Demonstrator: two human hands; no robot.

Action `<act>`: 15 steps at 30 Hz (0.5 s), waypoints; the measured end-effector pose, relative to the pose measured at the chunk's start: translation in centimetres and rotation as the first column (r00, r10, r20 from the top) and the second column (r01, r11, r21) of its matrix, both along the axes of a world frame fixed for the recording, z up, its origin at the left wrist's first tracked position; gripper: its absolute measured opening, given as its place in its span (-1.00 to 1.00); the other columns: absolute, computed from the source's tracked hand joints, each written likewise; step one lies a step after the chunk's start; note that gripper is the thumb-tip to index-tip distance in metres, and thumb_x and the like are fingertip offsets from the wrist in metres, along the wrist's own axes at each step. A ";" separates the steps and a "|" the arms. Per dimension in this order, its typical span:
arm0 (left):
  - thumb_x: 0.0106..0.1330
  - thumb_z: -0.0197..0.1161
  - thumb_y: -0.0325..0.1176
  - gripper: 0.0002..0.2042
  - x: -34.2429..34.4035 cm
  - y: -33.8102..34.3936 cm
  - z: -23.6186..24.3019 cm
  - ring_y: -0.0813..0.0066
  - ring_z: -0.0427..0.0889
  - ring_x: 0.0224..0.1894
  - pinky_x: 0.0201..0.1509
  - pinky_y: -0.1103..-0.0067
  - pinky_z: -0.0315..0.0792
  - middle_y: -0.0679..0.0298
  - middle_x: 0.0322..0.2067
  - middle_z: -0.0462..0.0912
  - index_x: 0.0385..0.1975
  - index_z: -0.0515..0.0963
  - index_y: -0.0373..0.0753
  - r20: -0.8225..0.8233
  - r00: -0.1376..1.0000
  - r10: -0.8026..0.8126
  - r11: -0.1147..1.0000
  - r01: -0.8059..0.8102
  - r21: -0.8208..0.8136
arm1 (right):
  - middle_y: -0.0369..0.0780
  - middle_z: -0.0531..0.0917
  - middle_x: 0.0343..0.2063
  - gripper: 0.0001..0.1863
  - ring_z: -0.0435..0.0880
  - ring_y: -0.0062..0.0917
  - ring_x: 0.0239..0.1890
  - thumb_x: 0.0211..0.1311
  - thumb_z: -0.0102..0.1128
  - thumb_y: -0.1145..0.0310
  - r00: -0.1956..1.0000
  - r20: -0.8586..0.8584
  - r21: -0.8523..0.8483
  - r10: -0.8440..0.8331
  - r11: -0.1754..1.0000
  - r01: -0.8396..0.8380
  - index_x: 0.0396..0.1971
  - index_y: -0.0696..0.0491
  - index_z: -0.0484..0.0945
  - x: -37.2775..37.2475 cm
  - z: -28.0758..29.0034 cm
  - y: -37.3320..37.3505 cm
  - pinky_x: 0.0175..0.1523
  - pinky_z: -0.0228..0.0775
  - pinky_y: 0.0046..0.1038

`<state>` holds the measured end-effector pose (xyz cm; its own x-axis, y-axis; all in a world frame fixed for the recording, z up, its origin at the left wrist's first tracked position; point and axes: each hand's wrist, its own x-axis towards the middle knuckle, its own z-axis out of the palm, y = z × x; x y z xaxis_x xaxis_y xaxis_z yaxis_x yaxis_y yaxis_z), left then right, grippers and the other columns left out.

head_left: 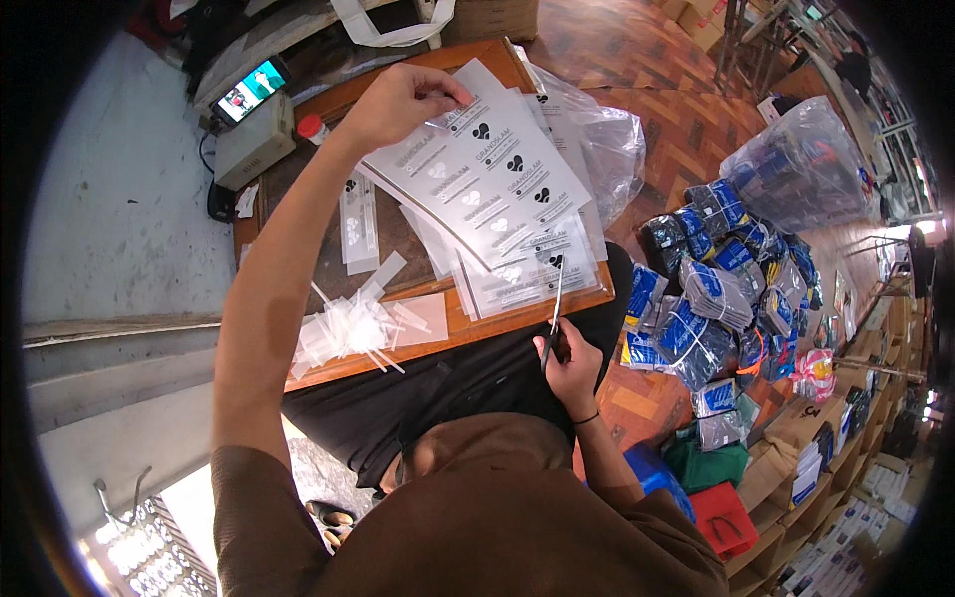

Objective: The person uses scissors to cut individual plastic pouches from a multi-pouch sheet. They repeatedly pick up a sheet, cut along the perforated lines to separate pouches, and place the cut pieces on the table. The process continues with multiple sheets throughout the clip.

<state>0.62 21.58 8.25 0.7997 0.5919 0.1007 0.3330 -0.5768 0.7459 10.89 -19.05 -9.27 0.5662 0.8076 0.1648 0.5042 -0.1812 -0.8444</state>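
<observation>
My left hand pinches the top edge of a printed translucent sheet, raised over more printed sheets with small heart designs. My right hand grips black-handled scissors, blades pointing up across the lower sheets at the wooden table's front edge. Narrow cut strips lie left of the sheets. A pile of thin white offcuts sits near the table's front left.
A lit phone leans by a pale box at back left. A clear plastic bag lies behind the sheets. Packaged bundles and a large stuffed plastic bag cover the floor at right, beside cardboard shelving.
</observation>
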 end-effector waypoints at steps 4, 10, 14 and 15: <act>0.37 0.35 -0.52 -0.83 -1.0 0.2 -1.6 0.58 0.72 -0.18 0.01 0.60 0.58 0.28 -0.19 0.82 -0.11 0.79 -0.26 0.030 0.998 0.053 0.993 -0.050 -0.106 | -0.25 0.60 -0.61 -0.57 0.54 -0.60 -0.65 0.22 0.56 0.25 1.000 0.003 -0.006 -0.001 1.000 0.001 -0.05 0.22 0.66 -0.1 -0.1 0.0 -0.49 0.33 -0.55; 0.40 0.32 -0.51 -0.81 -0.9 -0.5 -2.4 0.62 0.69 -0.16 0.01 0.62 0.55 0.31 -0.18 0.80 -0.06 0.78 -0.25 0.053 0.997 0.065 0.992 -0.058 -0.114 | -0.24 0.62 -0.59 -0.57 0.54 -0.60 -0.64 0.22 0.56 0.27 1.000 0.014 -0.016 0.001 1.000 -0.001 -0.05 0.23 0.66 0.0 0.0 0.0 -0.48 0.34 -0.56; 0.37 0.37 -0.49 -0.82 -0.9 -0.8 -3.6 0.65 0.68 -0.22 -0.08 0.61 0.57 0.28 -0.23 0.80 -0.08 0.78 -0.26 0.222 0.928 0.299 0.954 -0.281 -0.110 | -0.24 0.63 -0.58 -0.57 0.55 -0.59 -0.63 0.21 0.57 0.28 1.000 0.017 -0.021 0.008 1.000 -0.007 -0.05 0.24 0.65 0.0 -0.1 0.0 -0.48 0.35 -0.55; 0.36 0.38 -0.48 -0.81 -0.8 -1.1 -3.9 0.65 0.67 -0.24 -0.10 0.60 0.56 0.27 -0.25 0.79 -0.08 0.78 -0.27 0.215 0.901 0.376 0.921 -0.337 -0.196 | -0.24 0.63 -0.58 -0.57 0.55 -0.59 -0.63 0.21 0.56 0.28 1.000 0.030 -0.018 0.007 1.000 -0.006 -0.05 0.24 0.65 0.1 -0.2 -0.1 -0.48 0.35 -0.55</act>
<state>-0.16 20.45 4.37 0.4942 0.8559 0.1521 0.2916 -0.3281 0.8985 10.96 -19.12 -9.51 0.5558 0.8143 0.1673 0.5306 -0.1925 -0.8255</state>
